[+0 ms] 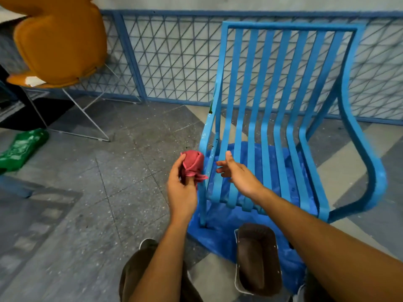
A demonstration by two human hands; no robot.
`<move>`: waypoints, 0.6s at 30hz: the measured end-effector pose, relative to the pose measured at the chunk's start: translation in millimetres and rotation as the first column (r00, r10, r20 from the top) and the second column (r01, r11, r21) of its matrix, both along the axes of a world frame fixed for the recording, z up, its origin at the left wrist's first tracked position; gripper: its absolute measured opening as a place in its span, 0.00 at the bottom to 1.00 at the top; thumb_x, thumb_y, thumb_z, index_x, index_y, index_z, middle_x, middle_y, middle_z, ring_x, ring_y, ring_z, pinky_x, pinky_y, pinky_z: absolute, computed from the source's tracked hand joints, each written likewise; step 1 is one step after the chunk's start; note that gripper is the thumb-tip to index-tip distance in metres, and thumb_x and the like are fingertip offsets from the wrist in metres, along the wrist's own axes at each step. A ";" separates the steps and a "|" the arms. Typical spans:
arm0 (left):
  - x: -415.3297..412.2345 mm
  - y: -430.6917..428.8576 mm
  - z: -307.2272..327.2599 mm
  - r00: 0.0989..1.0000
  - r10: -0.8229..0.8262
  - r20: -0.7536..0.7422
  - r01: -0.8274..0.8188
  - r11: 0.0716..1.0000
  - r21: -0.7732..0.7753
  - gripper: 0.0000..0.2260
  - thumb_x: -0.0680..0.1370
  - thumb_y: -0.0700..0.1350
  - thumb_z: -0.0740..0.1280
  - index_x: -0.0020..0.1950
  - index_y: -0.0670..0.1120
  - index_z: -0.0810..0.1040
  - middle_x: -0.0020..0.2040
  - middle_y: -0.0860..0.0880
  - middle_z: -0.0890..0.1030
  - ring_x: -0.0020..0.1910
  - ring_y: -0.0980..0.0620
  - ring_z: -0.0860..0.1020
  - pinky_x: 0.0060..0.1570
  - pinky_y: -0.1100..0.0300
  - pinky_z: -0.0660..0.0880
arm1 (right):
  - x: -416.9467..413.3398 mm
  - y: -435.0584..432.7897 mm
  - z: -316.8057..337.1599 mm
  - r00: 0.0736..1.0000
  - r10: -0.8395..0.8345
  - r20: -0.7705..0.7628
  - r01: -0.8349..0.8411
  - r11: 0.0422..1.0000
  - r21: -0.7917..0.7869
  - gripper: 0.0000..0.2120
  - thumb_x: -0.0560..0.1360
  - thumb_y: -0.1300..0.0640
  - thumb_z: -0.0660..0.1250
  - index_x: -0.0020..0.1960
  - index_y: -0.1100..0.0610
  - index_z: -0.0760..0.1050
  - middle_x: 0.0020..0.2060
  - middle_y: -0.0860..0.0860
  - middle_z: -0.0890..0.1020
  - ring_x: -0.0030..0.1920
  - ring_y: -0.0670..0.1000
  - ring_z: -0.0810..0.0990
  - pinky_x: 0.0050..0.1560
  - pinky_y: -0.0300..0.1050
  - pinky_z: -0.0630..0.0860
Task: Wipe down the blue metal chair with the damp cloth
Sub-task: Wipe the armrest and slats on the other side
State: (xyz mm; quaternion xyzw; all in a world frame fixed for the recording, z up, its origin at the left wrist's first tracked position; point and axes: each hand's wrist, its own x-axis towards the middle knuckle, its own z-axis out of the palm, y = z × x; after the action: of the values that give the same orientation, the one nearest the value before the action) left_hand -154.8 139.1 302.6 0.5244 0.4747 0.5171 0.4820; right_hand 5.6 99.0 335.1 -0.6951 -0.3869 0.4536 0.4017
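The blue metal chair [281, 110] with a slatted back and seat stands in front of me on a blue sheet. My left hand [182, 188] holds a bunched red cloth [193, 163] just left of the chair's left armrest, close to the front leg. My right hand [236, 173] hovers over the front left part of the seat with its fingers spread and nothing in it. The cloth sits right against the armrest; contact cannot be told.
A blue sheet [218, 232] lies under the chair. A dark tray or tub [257, 258] sits on the floor near my feet. An orange chair [58, 40] on wire legs stands at the back left, a green bag [21, 149] at the left. A blue mesh railing [174, 57] runs behind.
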 end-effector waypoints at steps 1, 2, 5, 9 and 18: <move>6.1 7.6 2.3 0.999 -0.014 -0.046 0.016 0.999 0.041 0.22 0.81 0.35 0.65 0.70 0.55 0.74 0.67 0.53 0.78 0.63 0.55 0.79 0.62 0.53 0.79 | 1.1 6.4 -3.4 1.000 -0.007 -0.009 0.007 1.000 -0.001 0.36 0.77 0.27 0.45 0.65 0.48 0.78 0.57 0.47 0.83 0.61 0.47 0.79 0.68 0.53 0.71; 12.1 16.9 2.2 0.995 -0.020 -0.099 0.028 0.997 0.079 0.22 0.81 0.37 0.65 0.71 0.58 0.74 0.68 0.54 0.78 0.65 0.54 0.78 0.65 0.50 0.77 | 1.7 13.3 -6.0 1.000 -0.015 -0.020 0.015 1.000 0.000 0.36 0.77 0.28 0.44 0.66 0.49 0.78 0.58 0.48 0.83 0.60 0.47 0.79 0.69 0.53 0.70; 28.0 41.4 4.0 0.954 0.037 -0.297 0.024 0.980 0.199 0.22 0.81 0.38 0.64 0.72 0.57 0.74 0.67 0.52 0.78 0.65 0.52 0.77 0.68 0.50 0.73 | 1.5 32.8 -7.7 0.999 -0.018 -0.049 0.019 1.000 0.024 0.35 0.80 0.32 0.41 0.68 0.49 0.77 0.60 0.49 0.82 0.60 0.48 0.79 0.68 0.49 0.70; 43.0 54.0 -4.2 0.857 0.007 -0.515 0.144 0.957 0.252 0.24 0.80 0.37 0.64 0.75 0.53 0.71 0.70 0.47 0.75 0.68 0.48 0.72 0.71 0.53 0.68 | 2.5 48.2 -6.9 0.993 -0.022 -0.113 0.024 1.000 0.017 0.32 0.82 0.34 0.39 0.60 0.45 0.80 0.57 0.47 0.84 0.60 0.47 0.80 0.65 0.47 0.72; 29.2 27.3 -51.8 0.917 0.130 -0.377 -0.087 0.988 0.129 0.23 0.76 0.33 0.65 0.71 0.46 0.75 0.66 0.45 0.78 0.64 0.49 0.76 0.68 0.58 0.70 | 6.4 45.0 -17.4 0.988 -0.007 -0.154 -0.002 0.998 -0.056 0.37 0.81 0.33 0.39 0.61 0.50 0.82 0.55 0.49 0.86 0.59 0.51 0.81 0.66 0.53 0.73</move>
State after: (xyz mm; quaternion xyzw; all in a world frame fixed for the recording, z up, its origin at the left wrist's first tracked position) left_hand -125.7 166.3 250.8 0.6141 0.5591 0.4554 0.3207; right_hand 12.0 144.0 317.7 -0.6694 -0.3412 0.5159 0.4114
